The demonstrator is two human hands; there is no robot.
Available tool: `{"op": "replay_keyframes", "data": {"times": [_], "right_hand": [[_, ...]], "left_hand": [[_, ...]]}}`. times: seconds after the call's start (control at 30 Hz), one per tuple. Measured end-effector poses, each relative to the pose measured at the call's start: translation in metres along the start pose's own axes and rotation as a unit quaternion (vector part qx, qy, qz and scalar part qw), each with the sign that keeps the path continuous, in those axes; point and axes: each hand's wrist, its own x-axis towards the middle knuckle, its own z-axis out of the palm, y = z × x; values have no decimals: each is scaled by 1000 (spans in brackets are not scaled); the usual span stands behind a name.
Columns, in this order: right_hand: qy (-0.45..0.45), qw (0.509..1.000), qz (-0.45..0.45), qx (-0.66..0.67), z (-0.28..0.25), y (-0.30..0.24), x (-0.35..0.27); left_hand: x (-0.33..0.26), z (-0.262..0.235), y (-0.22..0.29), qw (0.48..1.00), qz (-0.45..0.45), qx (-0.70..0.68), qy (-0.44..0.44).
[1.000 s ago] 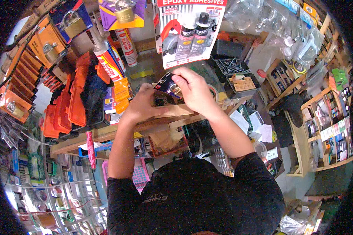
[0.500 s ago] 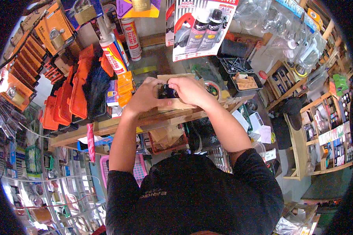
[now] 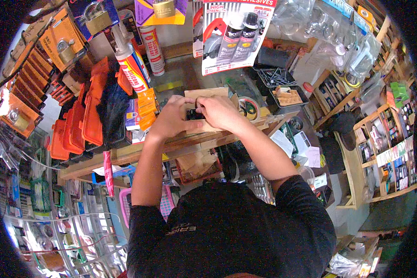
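Note:
A small open cardboard box [image 3: 213,92] sits on the counter in front of me, its flaps raised. My left hand [image 3: 170,119] grips the box's left side, with the thumb stretched along the near edge. Over the box, my right hand [image 3: 221,112] has its fingers bent together at the opening. A small dark piece [image 3: 192,112] shows between the two hands, right by the right fingertips. What the right fingers pinch is mostly hidden. Just right of the box lie tape rolls [image 3: 249,108].
Orange plastic cases [image 3: 91,113] and sealant tubes [image 3: 152,50] stand on the left. A carded adhesive pack [image 3: 237,39] hangs ahead. Black trays of screws [image 3: 276,77] and brown pieces [image 3: 289,96] sit at the right. The wooden counter edge [image 3: 111,155] runs in front of me.
My right hand has shifted slightly down, its fingers bending further toward the box opening. The left hand keeps its place on the box. The whole view has moved a little.

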Motion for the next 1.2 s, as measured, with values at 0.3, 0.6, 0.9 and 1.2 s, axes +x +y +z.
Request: {"op": "replay_keyframes", "data": {"times": [0.3, 0.6, 0.9, 1.2], "right_hand": [[29, 999, 8, -19, 10, -4, -13], [26, 1000, 1, 17, 10, -7, -18], [82, 993, -85, 0, 6, -14, -37], [281, 939, -197, 2, -14, -15, -65]], "left_hand": [[-14, 19, -9, 983, -41, -148, 97], [-28, 29, -16, 923, -195, -326, 68], [-36, 36, -28, 946, -68, -313, 51], [-40, 35, -21, 947, -43, -310, 67]]}}
